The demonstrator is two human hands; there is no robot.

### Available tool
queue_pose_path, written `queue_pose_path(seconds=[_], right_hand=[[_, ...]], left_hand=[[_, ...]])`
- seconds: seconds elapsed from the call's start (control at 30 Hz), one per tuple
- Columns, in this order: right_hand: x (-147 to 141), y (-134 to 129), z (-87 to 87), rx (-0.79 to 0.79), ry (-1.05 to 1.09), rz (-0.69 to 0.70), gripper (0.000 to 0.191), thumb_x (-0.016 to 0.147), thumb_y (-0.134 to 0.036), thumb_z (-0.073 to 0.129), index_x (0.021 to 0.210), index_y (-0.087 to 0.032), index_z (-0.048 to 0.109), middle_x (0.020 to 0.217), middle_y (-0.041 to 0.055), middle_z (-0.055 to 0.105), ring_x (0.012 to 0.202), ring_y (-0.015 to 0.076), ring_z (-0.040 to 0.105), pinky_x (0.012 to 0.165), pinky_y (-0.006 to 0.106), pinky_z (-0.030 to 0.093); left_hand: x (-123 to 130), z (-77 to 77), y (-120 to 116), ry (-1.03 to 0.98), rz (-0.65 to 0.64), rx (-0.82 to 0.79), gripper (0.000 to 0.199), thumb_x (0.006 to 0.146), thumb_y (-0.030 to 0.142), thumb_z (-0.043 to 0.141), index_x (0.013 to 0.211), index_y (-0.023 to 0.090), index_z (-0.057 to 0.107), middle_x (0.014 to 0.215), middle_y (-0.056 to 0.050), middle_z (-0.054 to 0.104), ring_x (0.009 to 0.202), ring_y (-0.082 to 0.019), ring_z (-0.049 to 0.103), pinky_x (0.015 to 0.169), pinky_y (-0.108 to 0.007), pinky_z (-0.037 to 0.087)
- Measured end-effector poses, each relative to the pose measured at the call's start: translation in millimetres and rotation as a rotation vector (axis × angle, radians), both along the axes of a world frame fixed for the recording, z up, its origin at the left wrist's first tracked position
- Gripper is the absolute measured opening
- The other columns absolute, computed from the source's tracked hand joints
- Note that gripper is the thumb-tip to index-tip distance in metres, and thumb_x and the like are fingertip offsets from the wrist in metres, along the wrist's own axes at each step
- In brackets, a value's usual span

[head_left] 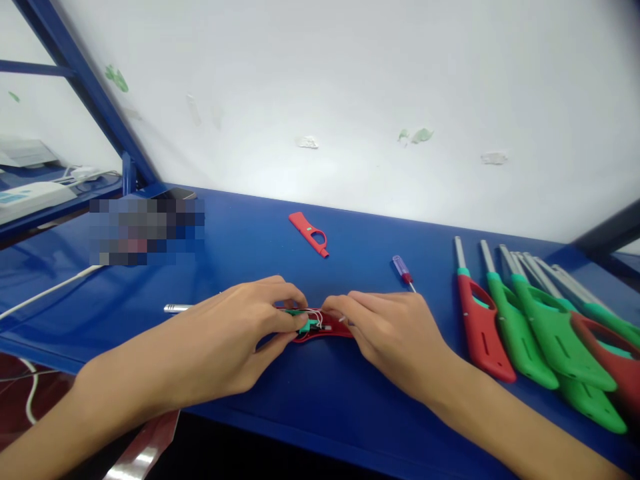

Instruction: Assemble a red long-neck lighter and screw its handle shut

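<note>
An opened red gas lighter half-shell (345, 328) lies on the blue table between my hands, with white wires and a green trigger part (304, 327) inside it. My left hand (260, 320) is closed, with thumb and fingertips pinching the lighter at the green part. The fingers of my right hand (385, 323) are closed at the shell's right end. A small whitish bit shows at their tips, too small to name. A silver metal tube (176, 308) sticks out to the left from behind my left hand; whether it joins the shell is hidden.
Beyond my hands lie a loose red shell half (309, 233) and a purple-handled screwdriver (401, 269). Several assembled red and green lighters (523, 337) are piled at the right. A blurred patch (145, 230) and a white cable (55, 293) are at the left. A white wall rises behind.
</note>
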State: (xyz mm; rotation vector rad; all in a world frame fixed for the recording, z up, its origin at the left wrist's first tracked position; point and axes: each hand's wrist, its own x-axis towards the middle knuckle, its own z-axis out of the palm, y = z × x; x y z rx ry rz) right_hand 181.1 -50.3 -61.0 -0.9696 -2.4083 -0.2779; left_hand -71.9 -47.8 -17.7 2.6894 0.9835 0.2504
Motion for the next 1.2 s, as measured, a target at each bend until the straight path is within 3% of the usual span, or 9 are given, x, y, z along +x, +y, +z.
queue_pose_path(seconds=[0.3,0.63,0.87,1.0,1.1,1.2], right_hand=[[-1.5,2.2,0.4,-0.002,-0.004,-0.007,0.030,0.097,-0.002,0.049,0.101,-0.019,0.073,0.080,-0.0017,0.078,0.065,0.0145,0.072,0.052,0.033,0.024],[-1.9,3.7,1.3,-0.018,-0.002,-0.025,0.027,0.097,-0.004,0.053,0.102,-0.021,0.073,0.081,-0.0029,0.079,0.066,0.0141,0.072,0.051,0.033,0.025],[-3.5,4.7,1.9,0.042,0.018,-0.028,0.028,0.096,-0.003,0.052,0.101,-0.021,0.073,0.078,-0.0032,0.079,0.063,0.0135,0.071,0.051,0.032,0.026],[-1.6,6.3,5.0,0.079,0.087,-0.054,0.025,0.099,-0.006,0.054,0.103,-0.020,0.073,0.081,-0.0032,0.080,0.067,0.0132,0.075,0.051,0.030,0.031],[2.4,9.4,6.8,-0.015,0.129,-0.040,0.020,0.100,-0.011,0.059,0.104,-0.023,0.074,0.092,-0.0035,0.083,0.072,0.0137,0.077,0.054,0.028,0.035],[5.6,13.2,5.0,-0.158,0.047,0.002,0.022,0.099,-0.017,0.064,0.117,-0.025,0.074,0.103,-0.0011,0.084,0.079,0.0169,0.079,0.059,0.026,0.041]], left_hand=[[-1.4,-3.8,1.0,0.012,-0.003,0.006,0.027,0.108,0.026,0.050,0.117,0.037,0.073,0.133,0.007,0.066,0.119,-0.014,0.063,0.103,-0.029,0.050],[-1.0,-4.1,1.4,0.021,-0.002,0.022,0.024,0.105,0.021,0.052,0.106,0.030,0.074,0.133,0.001,0.065,0.117,-0.018,0.064,0.101,-0.031,0.051],[-1.5,-6.7,1.1,-0.013,0.007,0.004,0.030,0.105,0.021,0.051,0.120,0.034,0.074,0.130,0.000,0.066,0.110,-0.018,0.066,0.095,-0.030,0.052],[-1.5,-7.5,0.9,-0.021,0.013,-0.007,0.029,0.105,0.019,0.051,0.117,0.032,0.074,0.127,0.001,0.065,0.107,-0.016,0.065,0.092,-0.029,0.051],[-1.2,-6.7,0.4,-0.040,0.013,-0.005,0.028,0.104,0.018,0.052,0.113,0.031,0.075,0.125,0.001,0.065,0.105,-0.016,0.066,0.091,-0.028,0.051],[-1.0,-5.0,-0.5,-0.066,0.010,-0.003,0.029,0.102,0.016,0.055,0.113,0.032,0.076,0.123,0.000,0.067,0.103,-0.017,0.067,0.090,-0.028,0.052]])
